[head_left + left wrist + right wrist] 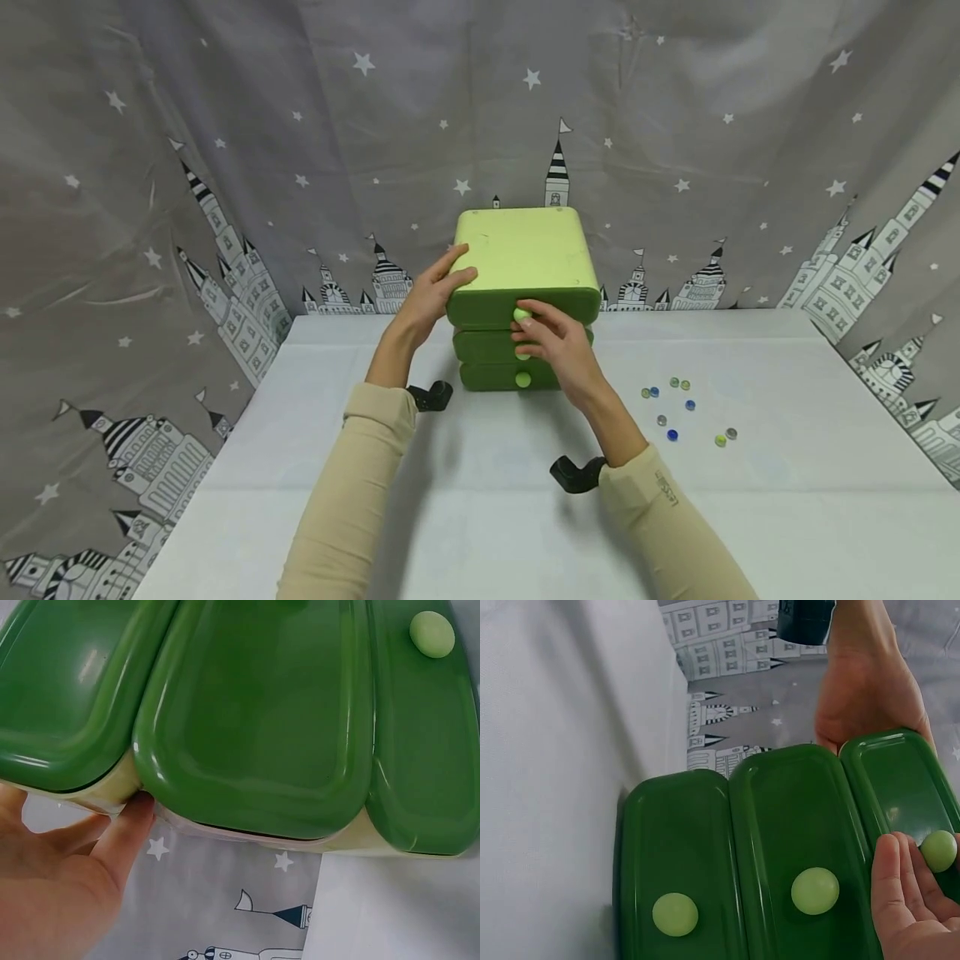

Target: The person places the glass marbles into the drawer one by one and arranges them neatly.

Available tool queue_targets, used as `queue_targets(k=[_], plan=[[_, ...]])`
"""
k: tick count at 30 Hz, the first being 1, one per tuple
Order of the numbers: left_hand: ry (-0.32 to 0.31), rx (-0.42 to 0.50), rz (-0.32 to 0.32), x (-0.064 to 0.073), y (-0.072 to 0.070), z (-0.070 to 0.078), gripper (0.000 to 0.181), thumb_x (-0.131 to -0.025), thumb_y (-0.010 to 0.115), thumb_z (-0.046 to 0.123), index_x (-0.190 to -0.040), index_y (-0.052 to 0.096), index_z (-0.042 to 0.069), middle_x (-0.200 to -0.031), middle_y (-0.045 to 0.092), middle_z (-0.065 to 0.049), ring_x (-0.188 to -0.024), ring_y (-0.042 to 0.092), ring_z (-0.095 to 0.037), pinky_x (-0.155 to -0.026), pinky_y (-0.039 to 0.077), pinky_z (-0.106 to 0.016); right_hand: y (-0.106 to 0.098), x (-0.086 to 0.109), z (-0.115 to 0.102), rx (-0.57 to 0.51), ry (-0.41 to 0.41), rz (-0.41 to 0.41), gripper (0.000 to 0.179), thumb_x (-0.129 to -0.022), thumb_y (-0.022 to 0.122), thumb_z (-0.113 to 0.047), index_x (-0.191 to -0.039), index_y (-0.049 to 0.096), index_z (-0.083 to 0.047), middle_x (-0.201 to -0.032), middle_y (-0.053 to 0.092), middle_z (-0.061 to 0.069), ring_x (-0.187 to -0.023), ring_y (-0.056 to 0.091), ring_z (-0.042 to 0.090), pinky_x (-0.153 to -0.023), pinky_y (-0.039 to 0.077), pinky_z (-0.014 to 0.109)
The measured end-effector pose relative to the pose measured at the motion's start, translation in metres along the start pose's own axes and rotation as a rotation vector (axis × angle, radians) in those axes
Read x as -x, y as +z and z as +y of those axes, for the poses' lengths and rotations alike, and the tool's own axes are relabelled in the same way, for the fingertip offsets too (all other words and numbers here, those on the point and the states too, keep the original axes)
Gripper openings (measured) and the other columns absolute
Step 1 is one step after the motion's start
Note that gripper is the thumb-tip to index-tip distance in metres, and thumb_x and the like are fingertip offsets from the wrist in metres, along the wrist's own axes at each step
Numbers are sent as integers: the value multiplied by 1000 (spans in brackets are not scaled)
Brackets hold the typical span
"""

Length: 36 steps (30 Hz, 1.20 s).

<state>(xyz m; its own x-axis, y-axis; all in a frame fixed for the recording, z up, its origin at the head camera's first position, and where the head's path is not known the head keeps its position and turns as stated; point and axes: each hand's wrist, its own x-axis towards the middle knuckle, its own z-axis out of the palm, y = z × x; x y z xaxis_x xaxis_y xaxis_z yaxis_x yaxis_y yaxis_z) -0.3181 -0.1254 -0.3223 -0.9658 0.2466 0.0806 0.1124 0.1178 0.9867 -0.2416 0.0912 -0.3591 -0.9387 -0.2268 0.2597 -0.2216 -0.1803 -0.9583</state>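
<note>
A small green cabinet with a pale yellow-green top and three stacked drawers stands at the back of the table. My left hand rests against its upper left side, with fingertips at the top edge. The left wrist view shows those fingers touching the side behind the drawer fronts. With thumb and fingers, my right hand pinches the round light-green knob of the top drawer. Below are the middle drawer's knob and the bottom drawer's knob.
Several small glass beads, blue, yellow-green and clear, lie scattered on the white table right of the cabinet. Behind hangs a grey curtain printed with castles and stars. Black camera mounts project from both wrists.
</note>
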Motion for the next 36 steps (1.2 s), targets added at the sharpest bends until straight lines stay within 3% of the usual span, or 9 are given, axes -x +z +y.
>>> queue_targets(k=[6, 14, 19, 26, 36], plan=[[-4, -14, -2, 0, 0, 0, 61, -98, 59, 40, -154, 35, 32, -164, 13, 2, -147, 18, -23, -110, 31, -51, -1, 0, -1, -4, 7, -4, 40, -102, 53, -12, -140, 51, 3, -121, 57, 31, -111, 55, 48, -91, 52, 43], [-4, -40, -31, 1, -4, -2, 60, -98, 58, 41, -154, 35, 33, -163, 17, 5, -147, 18, -23, -111, 28, -54, -5, 4, -5, 81, -1, -29, 38, -100, 56, -12, -134, 56, 5, -114, 64, 29, -105, 63, 44, -92, 51, 41], [1, -54, -54, 4, -8, 1, 61, -98, 58, 44, -154, 35, 35, -163, 17, 6, -148, 15, -24, -113, 20, -58, -5, 13, -10, 115, -1, -76, 38, -100, 57, -14, -133, 57, 5, -115, 65, 28, -105, 63, 42, -92, 51, 46], [3, -32, -57, 4, -8, -1, 61, -97, 60, 44, -153, 36, 36, -162, 19, 6, -148, 17, -23, -112, 23, -57, -7, 29, -15, 154, -1, -135, 38, -100, 57, -16, -132, 58, 4, -116, 65, 25, -100, 67, 34, -90, 52, 43], [-5, -34, -57, 3, -9, -3, 60, -98, 59, 43, -153, 36, 37, -163, 18, 5, -148, 14, -25, -111, 19, -63, -8, 49, -19, 196, -50, -201, 35, -99, 58, -10, -130, 59, 6, -113, 65, 28, -97, 69, 29, -87, 54, 40]])
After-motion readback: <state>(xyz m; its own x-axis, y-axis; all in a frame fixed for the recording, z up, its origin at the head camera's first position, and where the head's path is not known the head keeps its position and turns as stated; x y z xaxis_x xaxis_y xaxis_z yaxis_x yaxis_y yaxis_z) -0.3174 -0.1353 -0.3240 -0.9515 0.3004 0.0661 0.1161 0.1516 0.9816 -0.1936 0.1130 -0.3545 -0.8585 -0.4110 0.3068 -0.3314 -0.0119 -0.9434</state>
